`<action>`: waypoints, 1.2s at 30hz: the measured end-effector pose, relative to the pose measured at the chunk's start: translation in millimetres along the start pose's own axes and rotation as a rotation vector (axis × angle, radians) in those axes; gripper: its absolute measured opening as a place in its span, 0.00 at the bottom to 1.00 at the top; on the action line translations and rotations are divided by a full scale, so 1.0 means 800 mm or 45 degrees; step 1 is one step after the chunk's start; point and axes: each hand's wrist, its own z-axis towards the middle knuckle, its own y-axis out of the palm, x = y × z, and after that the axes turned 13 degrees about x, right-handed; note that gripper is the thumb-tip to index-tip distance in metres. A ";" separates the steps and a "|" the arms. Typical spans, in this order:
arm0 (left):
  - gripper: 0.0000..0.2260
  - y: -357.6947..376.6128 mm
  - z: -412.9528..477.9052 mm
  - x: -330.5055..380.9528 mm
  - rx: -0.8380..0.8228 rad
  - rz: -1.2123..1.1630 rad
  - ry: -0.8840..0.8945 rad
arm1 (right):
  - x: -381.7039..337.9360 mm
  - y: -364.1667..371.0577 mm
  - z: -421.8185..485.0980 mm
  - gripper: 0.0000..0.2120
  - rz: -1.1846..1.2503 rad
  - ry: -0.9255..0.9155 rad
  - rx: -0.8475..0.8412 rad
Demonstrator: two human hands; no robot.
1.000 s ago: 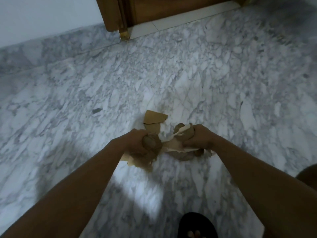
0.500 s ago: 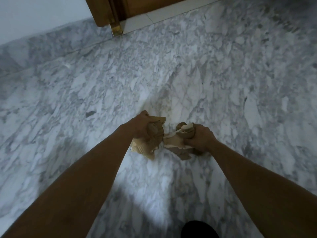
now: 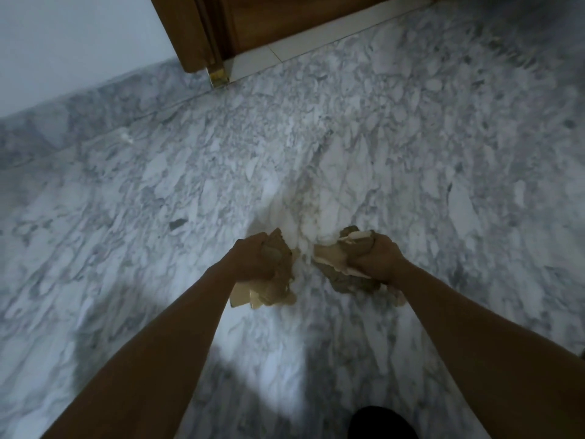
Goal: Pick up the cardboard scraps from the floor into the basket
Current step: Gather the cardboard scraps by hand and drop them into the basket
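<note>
My left hand [image 3: 253, 259] is closed around a bunch of brown cardboard scraps [image 3: 272, 291], whose torn edges hang out below the fist. My right hand [image 3: 378, 259] grips a second bunch of cardboard scraps [image 3: 335, 261], some pale and some brown, sticking out to the left and underneath. Both bunches are held above the marble floor [image 3: 411, 153], a short gap apart. No scraps lie loose on the floor in view. The basket is not in view.
A wooden door and frame [image 3: 240, 23] stand at the top, with a white wall [image 3: 72, 42] to the left above a marble skirting. A dark shoe [image 3: 380, 423] shows at the bottom edge. A small dark speck [image 3: 177, 224] lies on the floor.
The scrap that lay on the floor beyond my hands is now in my left fist. Both hands have lifted and moved apart, and the view has tilted up slightly.
</note>
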 end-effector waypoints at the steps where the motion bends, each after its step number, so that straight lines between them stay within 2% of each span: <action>1: 0.21 -0.004 -0.007 -0.006 0.004 -0.027 -0.054 | -0.003 -0.006 -0.003 0.23 0.111 0.044 0.030; 3: 0.27 -0.015 -0.018 -0.020 0.040 -0.104 -0.188 | -0.011 -0.016 -0.011 0.20 0.388 0.117 0.091; 5: 0.31 -0.028 -0.029 -0.026 0.124 -0.255 -0.271 | -0.018 -0.018 -0.018 0.22 0.672 0.177 0.127; 7: 0.37 -0.040 -0.035 -0.020 0.214 -0.452 -0.285 | -0.033 -0.018 -0.033 0.24 0.876 0.211 0.068; 9: 0.39 -0.054 -0.035 0.004 0.251 -0.623 -0.243 | -0.052 -0.018 -0.056 0.30 0.996 0.246 0.004; 10: 0.37 -0.063 -0.038 0.027 0.257 -0.706 -0.181 | -0.064 -0.020 -0.071 0.32 1.046 0.235 0.000; 13: 0.27 -0.089 -0.048 0.107 0.213 -0.959 0.091 | -0.091 -0.044 -0.123 0.27 1.160 0.164 0.107; 16: 0.12 -0.102 -0.063 0.189 0.086 -1.168 0.381 | -0.101 -0.096 -0.183 0.22 1.216 0.137 0.369; 19: 0.14 -0.092 -0.090 0.275 -0.172 -1.362 0.378 | -0.088 -0.167 -0.254 0.15 1.230 0.141 0.770; 22: 0.21 -0.078 -0.148 0.375 -0.395 -1.397 0.386 | -0.057 -0.243 -0.343 0.16 1.325 0.168 1.011; 24: 0.21 -0.069 -0.201 0.447 -0.524 -1.372 0.492 | -0.025 -0.294 -0.400 0.17 1.365 0.180 1.115; 27: 0.31 -0.044 -0.286 0.548 -0.658 -1.258 0.644 | 0.032 -0.366 -0.483 0.18 1.383 0.187 1.289; 33: 0.15 0.046 -0.436 0.716 -0.659 -1.046 1.083 | 0.171 -0.491 -0.625 0.20 1.295 0.186 1.545; 36: 0.15 0.105 -0.499 0.794 -0.690 -1.036 1.157 | 0.248 -0.549 -0.681 0.19 1.265 0.165 1.647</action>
